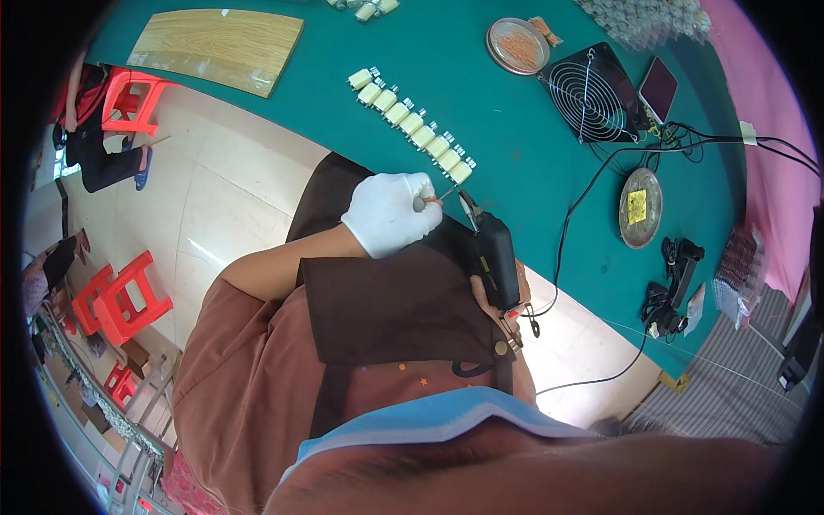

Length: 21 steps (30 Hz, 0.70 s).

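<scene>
A row of small cream blocks with metal ends (410, 124) runs slantwise across the green table. Just off the near end of that row, my left hand (393, 213), in a white glove, is closed in a pinch. A short thin piece (445, 194) sticks out from its fingertips; its kind is too small to tell. My right hand (491, 302) grips a black soldering gun (495, 262), which covers most of the fingers. The gun's narrow tip points at the thin piece and the nearest block, very close to both. Whether it touches either, I cannot tell.
A dish of thin orange pieces (518, 46) and a black fan with a wire guard (588, 96) stand at the far right. Nearer lies a metal dish with a yellow sponge (636, 207). Black cables (562, 232) cross the right side. A wood-grain board (215, 47) lies far left.
</scene>
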### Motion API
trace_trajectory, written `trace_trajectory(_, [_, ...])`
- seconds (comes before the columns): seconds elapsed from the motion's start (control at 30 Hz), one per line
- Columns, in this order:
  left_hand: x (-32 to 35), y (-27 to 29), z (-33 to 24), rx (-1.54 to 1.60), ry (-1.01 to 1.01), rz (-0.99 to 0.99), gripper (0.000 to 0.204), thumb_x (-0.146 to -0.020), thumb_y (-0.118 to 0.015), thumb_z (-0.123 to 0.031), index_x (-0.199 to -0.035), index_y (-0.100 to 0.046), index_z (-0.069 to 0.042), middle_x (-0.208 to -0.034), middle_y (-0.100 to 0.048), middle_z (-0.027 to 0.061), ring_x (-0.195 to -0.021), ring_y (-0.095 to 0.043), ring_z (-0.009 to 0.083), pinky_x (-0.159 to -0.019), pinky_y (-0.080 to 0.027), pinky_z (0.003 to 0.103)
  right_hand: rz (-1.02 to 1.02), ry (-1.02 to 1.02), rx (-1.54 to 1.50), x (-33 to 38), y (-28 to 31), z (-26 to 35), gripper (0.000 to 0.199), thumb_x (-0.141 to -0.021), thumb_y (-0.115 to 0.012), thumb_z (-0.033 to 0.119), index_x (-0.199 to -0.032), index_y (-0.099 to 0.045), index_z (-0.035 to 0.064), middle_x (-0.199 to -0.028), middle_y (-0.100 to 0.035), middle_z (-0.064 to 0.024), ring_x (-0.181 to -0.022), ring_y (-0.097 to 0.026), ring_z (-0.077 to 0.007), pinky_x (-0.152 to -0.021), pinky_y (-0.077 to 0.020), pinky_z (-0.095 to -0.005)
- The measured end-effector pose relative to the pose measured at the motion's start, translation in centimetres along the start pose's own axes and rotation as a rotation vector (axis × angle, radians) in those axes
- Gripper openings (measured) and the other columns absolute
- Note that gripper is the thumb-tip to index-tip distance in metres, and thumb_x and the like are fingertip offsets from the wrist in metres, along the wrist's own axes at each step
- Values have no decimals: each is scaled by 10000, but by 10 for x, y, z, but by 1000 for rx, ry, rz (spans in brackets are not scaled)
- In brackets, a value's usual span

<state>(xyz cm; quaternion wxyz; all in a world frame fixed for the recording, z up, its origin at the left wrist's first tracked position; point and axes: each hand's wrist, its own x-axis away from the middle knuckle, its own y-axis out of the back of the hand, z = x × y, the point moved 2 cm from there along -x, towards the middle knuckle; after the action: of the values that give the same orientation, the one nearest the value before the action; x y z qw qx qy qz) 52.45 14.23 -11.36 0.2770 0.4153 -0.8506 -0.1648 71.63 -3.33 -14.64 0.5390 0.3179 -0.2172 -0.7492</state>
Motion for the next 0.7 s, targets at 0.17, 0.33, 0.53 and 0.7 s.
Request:
trace_trajectory(0.17, [-2, -2, 0, -16, -12, -12, 176, -844, -669, -236, -805, -683, -65, -646, -676, 80, -578, -665, 209, -577, -517, 330, 4, -13, 25, 2, -1, -2, 374, -646, -850, 180, -900, -644, -1, -913, -660, -169, -924, -669, -360, -831, -540, -410])
trace_trajectory(0.33, [-3, -1, 0, -72, -41, -8, 178, -836, -670, -240, -802, -687, -67, -646, -675, 84, -579, -665, 227, -574, -516, 343, 16, -26, 7, 1, 0, -1, 366, -647, -850, 175, -898, -646, 4, -920, -663, -167, -927, -670, -359, -831, -540, -410])
trace_trajectory(0.53, [-3, -1, 0, -57, -44, -15, 172, -831, -672, -238, -799, -687, -70, -642, -670, 85, -580, -664, 237, -575, -513, 355, -5, 12, -7, -1, 1, 2, 348, -659, -846, 164, -896, -645, 8, -905, -665, -168, -918, -671, -363, -828, -539, -414])
trace_trajectory(0.7, [-2, -1, -1, -73, -51, -19, 176, -828, -674, -244, -798, -687, -71, -651, -672, 87, -586, -662, 246, -578, -511, 362, -4, 17, -3, -2, 1, 2, 338, -661, -849, 152, -873, -634, 0, -885, -658, -172, -902, -668, -371, -819, -541, -415])
